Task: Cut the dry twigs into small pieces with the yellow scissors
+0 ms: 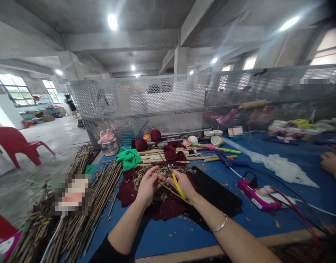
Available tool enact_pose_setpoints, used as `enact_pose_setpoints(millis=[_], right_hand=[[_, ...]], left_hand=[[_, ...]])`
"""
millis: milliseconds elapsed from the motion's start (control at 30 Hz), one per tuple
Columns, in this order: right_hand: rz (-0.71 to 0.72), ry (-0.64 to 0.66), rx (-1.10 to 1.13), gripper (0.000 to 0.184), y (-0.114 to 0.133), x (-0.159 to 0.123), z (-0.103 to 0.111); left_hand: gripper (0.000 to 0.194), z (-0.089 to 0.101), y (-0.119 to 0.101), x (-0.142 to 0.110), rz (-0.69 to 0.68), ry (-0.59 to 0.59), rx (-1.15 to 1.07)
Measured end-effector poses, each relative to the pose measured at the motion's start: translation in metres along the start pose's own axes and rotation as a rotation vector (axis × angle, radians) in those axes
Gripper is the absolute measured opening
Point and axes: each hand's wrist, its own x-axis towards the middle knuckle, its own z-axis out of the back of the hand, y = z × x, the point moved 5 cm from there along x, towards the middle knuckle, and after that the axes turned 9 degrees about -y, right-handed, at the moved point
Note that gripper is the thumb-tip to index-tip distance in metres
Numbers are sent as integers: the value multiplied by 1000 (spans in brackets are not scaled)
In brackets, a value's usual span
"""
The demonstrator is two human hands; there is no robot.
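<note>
My left hand is closed around a thin bamboo stick, pinching it near its end. My right hand grips a yellow-handled knife laid against the same stick. Both hands hover over a dark red cloth covered with a heap of shavings on the blue table. A silver bracelet circles my right wrist.
Bundles of thin sticks lie at the left table edge. Peeled sticks, a green cloth, yarn balls and a pink jar sit behind. A pink glue gun with cables lies right. Another person's hand rests far right. A perforated screen backs the table.
</note>
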Motion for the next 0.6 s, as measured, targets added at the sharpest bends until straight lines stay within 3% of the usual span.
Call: enact_pose_setpoints(millis=[267, 433, 600], right_hand=[[2, -23, -22, 25, -2, 2, 1], [16, -56, -97, 27, -3, 5, 2], [47, -117, -206, 27, 1, 5, 9]], left_hand=[[44, 2, -2, 3, 32, -66, 35], [29, 9, 4, 7, 35, -144, 67], [24, 11, 15, 8, 183, -114, -42]])
